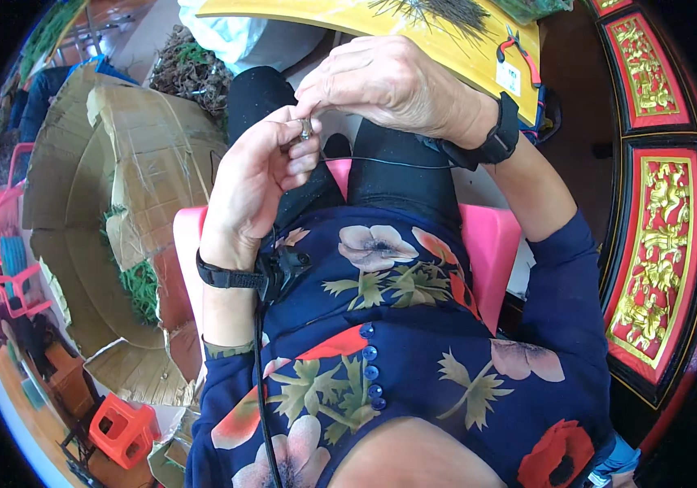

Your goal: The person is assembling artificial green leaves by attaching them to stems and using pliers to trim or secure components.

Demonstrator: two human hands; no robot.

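Note:
My left hand (255, 171) is raised over my lap, its thumb and index finger pinched together and the other fingers curled. My right hand (397, 85) reaches across from the right, and its bent fingers meet the left fingertips. Whatever lies between the fingertips is too small or too hidden to name. A small shiny metal band (306, 128) shows at the left fingers. Below the hands, a thin dark strand (389, 163) runs across toward my right wrist; I cannot tell whether either hand holds it. Both wrists wear black straps.
Ahead, a yellow table (324, 16) carries dark thin stems (438, 15) and red-handled pliers (519, 61). To the left stand an open cardboard box (153, 154) with green foliage (141, 289) inside, a brown tangled heap (192, 71) and a white bag (259, 45). Red-and-gold carved panels (653, 260) line the right.

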